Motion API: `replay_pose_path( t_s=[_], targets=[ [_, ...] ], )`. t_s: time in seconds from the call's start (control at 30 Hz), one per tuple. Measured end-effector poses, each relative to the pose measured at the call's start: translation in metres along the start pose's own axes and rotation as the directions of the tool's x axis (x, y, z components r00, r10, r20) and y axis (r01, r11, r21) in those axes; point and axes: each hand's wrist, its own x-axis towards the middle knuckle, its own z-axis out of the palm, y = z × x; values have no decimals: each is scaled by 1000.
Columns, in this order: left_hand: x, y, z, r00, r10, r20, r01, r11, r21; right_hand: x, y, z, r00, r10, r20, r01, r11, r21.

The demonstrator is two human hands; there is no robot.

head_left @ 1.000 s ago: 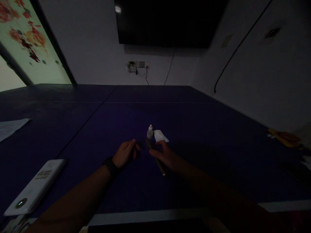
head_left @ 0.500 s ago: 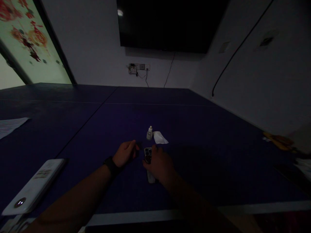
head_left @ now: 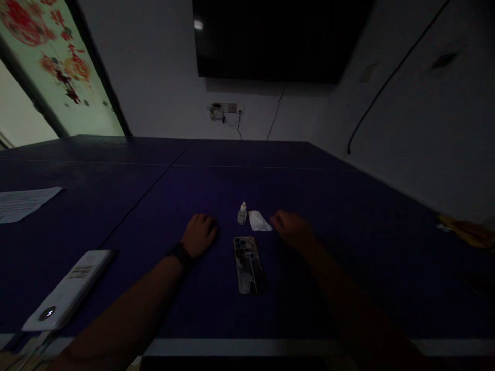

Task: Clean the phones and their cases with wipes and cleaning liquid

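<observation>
A phone (head_left: 248, 268) lies back up on the dark blue table, its camera block at the far left corner and a dark picture on its back. My left hand (head_left: 199, 236) rests on the table to the left of it, fingers curled in and nothing in them; a dark band circles that wrist. To the right, my right hand (head_left: 293, 230) is also loosely closed without holding anything, its fingertips beside a folded white wipe (head_left: 259, 221); whether they touch is unclear. Between the hands, beyond the phone, a small clear bottle (head_left: 242, 214) with a white dropper cap stands upright.
A white power bank (head_left: 69, 291) with a lit display and cables lies at the left front. Printed paper (head_left: 29, 203) is farther left. A yellow-brown item (head_left: 469, 232) sits at the right edge. A dark screen (head_left: 282, 41) hangs on the wall beyond the table (head_left: 216, 180).
My right hand has let go of the phone and moved right, beside the wipe. The phone now lies uncovered. My left hand has turned palm down, and the view has shifted slightly.
</observation>
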Motion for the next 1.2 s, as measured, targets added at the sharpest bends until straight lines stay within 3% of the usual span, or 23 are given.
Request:
replay_pose_path(
  t_s=[0.13, 0.4, 0.87, 1.2],
  targets=[
    [7, -22, 2, 999, -45, -3, 45, 982, 182, 13, 28, 18, 997, 4, -75, -9, 998, -63],
    [9, -33, 2, 993, -49, 103, 11, 939, 342, 23, 47, 52, 999, -45, -29, 40, 990, -138],
    [12, -40, -2, 991, -41, 128, -8, 930, 367, 28, 49, 52, 999, -48, -15, 45, 990, -134],
    [12, -37, -3, 992, -47, 120, 4, 943, 334, 28, 41, 40, 992, -91, -86, 92, 996, 6]
  ],
)
